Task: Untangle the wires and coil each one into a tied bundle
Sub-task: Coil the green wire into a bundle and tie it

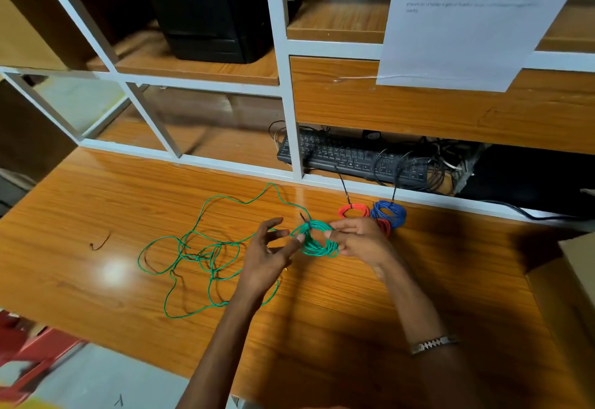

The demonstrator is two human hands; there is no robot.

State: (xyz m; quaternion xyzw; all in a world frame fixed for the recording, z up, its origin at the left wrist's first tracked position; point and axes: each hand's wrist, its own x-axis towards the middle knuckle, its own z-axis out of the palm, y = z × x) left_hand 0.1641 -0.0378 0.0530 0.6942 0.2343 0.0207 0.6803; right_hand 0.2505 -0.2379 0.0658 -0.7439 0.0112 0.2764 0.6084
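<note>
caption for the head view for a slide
Both hands coil the green wire on the wooden table; red and blue bundles lie behind.

A glossy wooden desk backs onto white-framed wooden shelving, ceiling light glaring off it

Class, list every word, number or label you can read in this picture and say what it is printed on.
Nothing can be quoted.
Paper sheet hung on the shelf: several printed lines, too blurred to read.
Keyboard: key legends too small to read.
Black box on the shelf: no label visible.
Wire coils, green, red and blue: no markings visible.
</note>
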